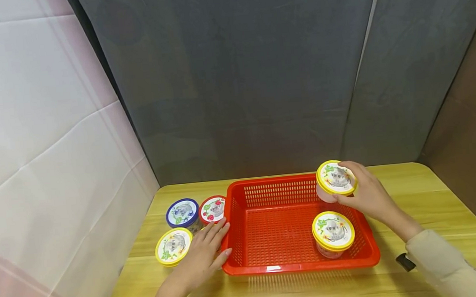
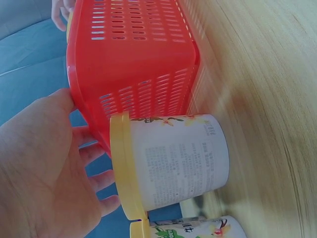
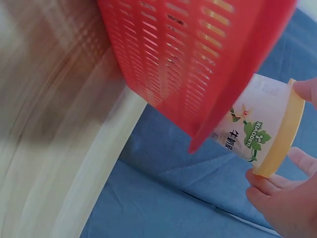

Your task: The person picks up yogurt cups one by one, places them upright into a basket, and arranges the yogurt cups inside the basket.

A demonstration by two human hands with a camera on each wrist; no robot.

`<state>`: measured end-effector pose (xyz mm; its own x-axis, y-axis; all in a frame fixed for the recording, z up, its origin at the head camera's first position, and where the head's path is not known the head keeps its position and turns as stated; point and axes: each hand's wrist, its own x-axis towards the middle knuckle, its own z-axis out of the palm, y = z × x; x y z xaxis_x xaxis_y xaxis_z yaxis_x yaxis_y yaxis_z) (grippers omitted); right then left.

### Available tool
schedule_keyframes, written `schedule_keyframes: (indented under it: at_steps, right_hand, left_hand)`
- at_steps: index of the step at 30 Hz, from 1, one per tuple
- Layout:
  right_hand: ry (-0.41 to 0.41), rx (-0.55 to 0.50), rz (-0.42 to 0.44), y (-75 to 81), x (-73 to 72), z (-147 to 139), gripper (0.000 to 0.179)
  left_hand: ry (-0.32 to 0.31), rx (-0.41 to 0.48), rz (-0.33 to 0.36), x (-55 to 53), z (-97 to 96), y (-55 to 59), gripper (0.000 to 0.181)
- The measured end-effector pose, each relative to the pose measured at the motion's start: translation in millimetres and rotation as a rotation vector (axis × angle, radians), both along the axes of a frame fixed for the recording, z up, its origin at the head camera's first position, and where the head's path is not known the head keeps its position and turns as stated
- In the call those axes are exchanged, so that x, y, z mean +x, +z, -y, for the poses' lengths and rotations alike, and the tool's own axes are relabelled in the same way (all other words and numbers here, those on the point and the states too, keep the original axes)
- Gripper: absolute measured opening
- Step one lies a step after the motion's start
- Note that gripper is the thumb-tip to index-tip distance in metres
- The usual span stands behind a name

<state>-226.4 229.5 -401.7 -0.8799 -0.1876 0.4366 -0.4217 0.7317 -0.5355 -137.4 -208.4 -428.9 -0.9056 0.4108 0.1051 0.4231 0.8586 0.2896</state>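
Note:
My right hand [image 1: 371, 196] grips a yellow-lidded ice cream tub [image 1: 336, 177] by its lid, at the back right corner of a red plastic basket [image 1: 270, 270]. The right wrist view shows fingers and thumb on the rim of that lid, the tub [image 3: 262, 119] partly behind the basket wall. Inside the basket, at the right, a second yellow-lidded tub [image 1: 333, 230] stands upright. My left hand [image 1: 201, 258] rests at the basket's left rim with its fingers extended. Beneath those fingers is another yellow-lidded tub [image 2: 178, 163], mostly hidden in the head view.
Left of the basket stand a blue-lidded tub [image 1: 182, 212], a red-lidded tub [image 1: 213, 209] and a yellow-lidded tub [image 1: 173, 246], close together on the wooden table [image 1: 148, 293]. A dark grey panel [image 1: 236, 82] rises behind the table. A small black object [image 1: 405, 262] is near the right sleeve.

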Motion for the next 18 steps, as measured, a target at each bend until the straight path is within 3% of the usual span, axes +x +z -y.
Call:
schedule_keyframes:
  at_steps: [10, 18]
  right_hand:
    - [0.002, 0.01, 0.165, -8.7, 0.0, 4, 0.084]
    - [0.002, 0.025, 0.21, -16.8, -0.3, 7, 0.085]
  left_hand:
    - [0.0, 0.0, -0.012, 0.6, 0.0, 0.6, 0.059]
    - [0.001, 0.002, 0.0, 1.4, -0.6, 0.8, 0.06]
